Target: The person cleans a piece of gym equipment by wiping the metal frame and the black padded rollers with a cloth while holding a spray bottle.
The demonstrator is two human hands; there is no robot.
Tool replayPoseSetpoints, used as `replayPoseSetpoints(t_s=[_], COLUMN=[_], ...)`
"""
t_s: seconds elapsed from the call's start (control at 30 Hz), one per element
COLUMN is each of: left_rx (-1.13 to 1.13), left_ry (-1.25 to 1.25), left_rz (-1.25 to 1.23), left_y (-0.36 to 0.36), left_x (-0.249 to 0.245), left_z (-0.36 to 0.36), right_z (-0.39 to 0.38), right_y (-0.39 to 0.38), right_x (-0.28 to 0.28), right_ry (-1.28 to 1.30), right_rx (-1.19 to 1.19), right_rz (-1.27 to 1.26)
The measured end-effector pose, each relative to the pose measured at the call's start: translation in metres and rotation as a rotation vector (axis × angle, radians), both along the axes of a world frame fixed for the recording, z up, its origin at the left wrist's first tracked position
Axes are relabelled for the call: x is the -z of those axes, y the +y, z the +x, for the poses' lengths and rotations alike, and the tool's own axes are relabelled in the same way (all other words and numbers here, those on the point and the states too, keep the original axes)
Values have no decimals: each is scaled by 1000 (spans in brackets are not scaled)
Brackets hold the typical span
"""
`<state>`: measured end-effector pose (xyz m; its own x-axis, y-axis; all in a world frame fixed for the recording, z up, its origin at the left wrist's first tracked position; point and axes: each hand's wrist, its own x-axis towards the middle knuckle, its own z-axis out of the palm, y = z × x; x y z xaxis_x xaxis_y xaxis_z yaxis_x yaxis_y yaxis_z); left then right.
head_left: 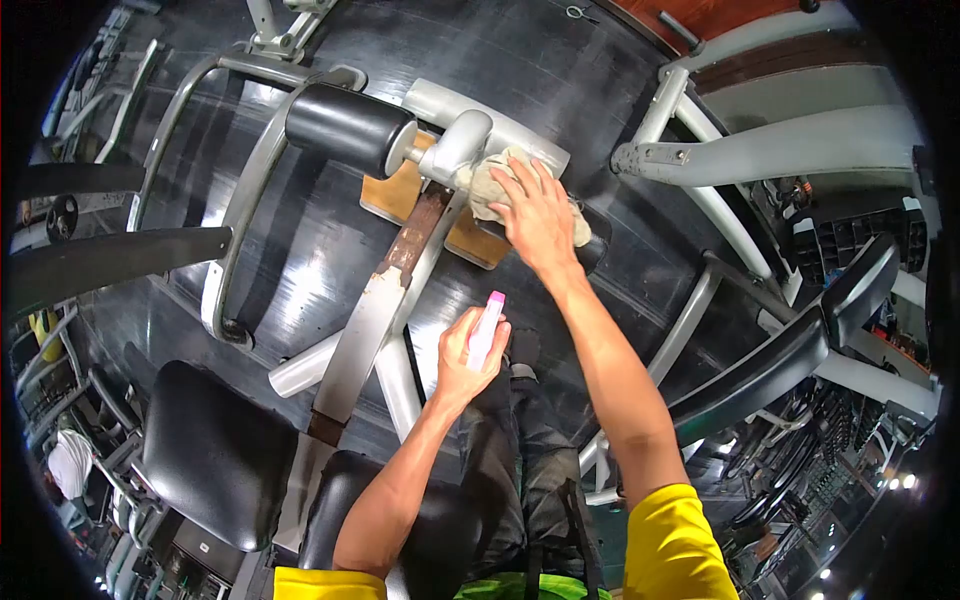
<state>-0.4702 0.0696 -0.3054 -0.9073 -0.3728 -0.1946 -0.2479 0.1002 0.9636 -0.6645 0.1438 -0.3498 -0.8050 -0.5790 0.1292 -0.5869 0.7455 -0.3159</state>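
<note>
My right hand point(535, 212) presses a crumpled cream cloth point(490, 188) onto a padded roller of the gym machine; most of that black roller point(597, 243) is hidden beneath cloth and fingers. In my left hand point(465, 355), lower and nearer my body, is a white bottle with a pink top point(488, 328), held upright with fingers wrapped round it. Left of the cloth, the matching black roller point(345, 127) sits on the same crossbar. The machine's grey beam point(375, 320), with worn brown patches, runs down towards the seat.
Black padded seats point(215, 450) stand at the lower left. A curved metal frame point(250, 190) rises on the left. Two wooden footplates point(475, 243) lie under the rollers. On the right are a padded bench point(750, 380) and thick grey frame tubes point(770, 150).
</note>
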Motion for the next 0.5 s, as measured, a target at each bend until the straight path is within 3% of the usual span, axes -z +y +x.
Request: replayPoseSetpoints(t_s=[0.23, 0.3, 0.4, 0.43, 0.5], left_rx=[-8, 0, -1, -1, 0], left_ry=[-34, -103, -108, -114, -103], left_rz=[10, -4, 25, 25, 29], left_y=[-3, -4, -4, -3, -2], left_x=[-5, -12, -10, -9, -7], left_z=[-1, -3, -2, -1, -1], right_z=[23, 35, 45, 50, 49], right_y=[99, 125, 189, 222, 215], right_x=[0, -5, 35, 65, 58], right_ry=[31, -84, -420, -554, -542], right_rx=[134, 303, 712, 821, 1006], right_rz=[-33, -61, -120, -268, -694])
